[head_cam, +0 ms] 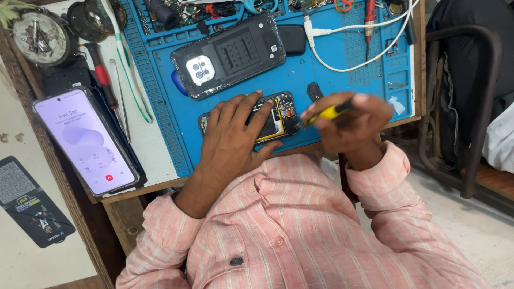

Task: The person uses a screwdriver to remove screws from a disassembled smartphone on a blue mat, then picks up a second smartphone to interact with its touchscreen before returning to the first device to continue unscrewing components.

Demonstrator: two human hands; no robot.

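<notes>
Opened phone (278,119) lies near the front edge of the blue mat (342,80), back off, battery and board exposed. Left hand (235,134) lies flat on it, fingers spread, pressing down, not gripping. Right hand (350,120) is clenched around a yellow-handled screwdriver (327,113), tip touching the phone's right end, over the board.

Relative to the mat:
- The phone's black back cover (230,56), with a white camera block, lies on the mat behind the opened phone, tilted.
- White cable (353,51) loops across the far right part.
- Small black part (314,90) sits just behind the right hand.
- Red-handled screwdriver (369,16) at the far right corner area.
- Tools and small parts fill the far edge trays; too cluttered to tell apart.
- Off the left edge, on the desk (155,160): tweezers (119,91), another red-handled driver (101,75), and a second phone (85,140) with a lit lilac screen, lying tilted at the desk's left front corner.
- Chair (476,96) stands right of the desk.

Person wears a pink striped shirt (289,230).
</notes>
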